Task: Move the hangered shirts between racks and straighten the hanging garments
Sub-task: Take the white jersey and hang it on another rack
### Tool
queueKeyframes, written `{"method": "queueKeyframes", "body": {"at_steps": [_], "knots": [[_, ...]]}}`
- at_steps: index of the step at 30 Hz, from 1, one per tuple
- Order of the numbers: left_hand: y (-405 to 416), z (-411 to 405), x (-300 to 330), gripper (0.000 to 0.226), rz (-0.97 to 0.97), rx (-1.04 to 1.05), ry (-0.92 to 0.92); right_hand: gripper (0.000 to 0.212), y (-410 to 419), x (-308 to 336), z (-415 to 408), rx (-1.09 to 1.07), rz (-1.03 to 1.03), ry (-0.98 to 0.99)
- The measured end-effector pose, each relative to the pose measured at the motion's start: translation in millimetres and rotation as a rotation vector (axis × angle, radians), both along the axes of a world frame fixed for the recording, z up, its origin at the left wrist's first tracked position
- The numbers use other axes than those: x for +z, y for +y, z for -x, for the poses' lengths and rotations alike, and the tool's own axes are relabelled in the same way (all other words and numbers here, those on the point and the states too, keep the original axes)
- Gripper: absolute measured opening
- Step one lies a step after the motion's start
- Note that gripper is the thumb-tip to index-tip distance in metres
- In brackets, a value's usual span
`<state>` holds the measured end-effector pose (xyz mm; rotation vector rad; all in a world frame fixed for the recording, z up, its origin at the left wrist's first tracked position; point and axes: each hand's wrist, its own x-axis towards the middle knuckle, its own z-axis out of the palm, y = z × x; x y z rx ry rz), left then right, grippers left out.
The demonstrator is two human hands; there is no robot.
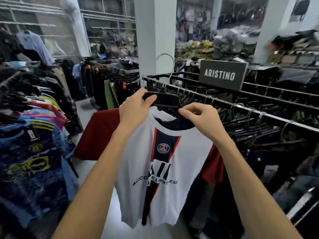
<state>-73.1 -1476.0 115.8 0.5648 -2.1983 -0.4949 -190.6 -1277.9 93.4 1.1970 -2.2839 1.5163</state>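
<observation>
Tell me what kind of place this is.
Most likely a clothing store or its stockroom: black garment racks crowded with hangers, a brand sign reading ARISTINO, and bagged stock piled behind.

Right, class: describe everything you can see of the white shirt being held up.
The white shirt looks like light jersey fabric, with red sleeves, a dark collar, a dark red-edged centre stripe, a round crest and dark lettering. It hangs fairly flat on a black hanger, clear of the rack. The left hand grips the hanger; the right hand pinches the collar.

Both arms reach forward, left hand [136, 107] gripping, right hand [198, 118] pinching with curled fingers.
</observation>
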Motion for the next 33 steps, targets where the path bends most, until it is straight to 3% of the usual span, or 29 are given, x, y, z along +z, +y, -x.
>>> {"method": "queueKeyframes", "body": {"at_steps": [10,14,16,22,28,33], "knots": [[-117,57,-43,0.017,-0.103,0.088,0.000,0.010,-189,-16,64,0.417,0.085,-0.185],[-164,84,-44,0.036,-0.171,0.142,0.055,0.012,-252,-13,102,0.511,0.043,-0.203],[-187,96,-43,0.035,-0.196,0.194,0.086,0.011,-286,-9,118,0.556,0.022,-0.222],[-254,115,-55,0.014,-0.249,0.321,0.149,0.013,-376,-20,140,0.607,-0.005,-0.169],[-329,116,-77,0.014,-0.290,0.412,0.145,0.015,-462,-36,145,0.650,-0.075,-0.145],[-405,81,-102,0.013,-0.325,0.534,0.255,0.012,-552,-37,116,0.793,-0.164,-0.097]]}}
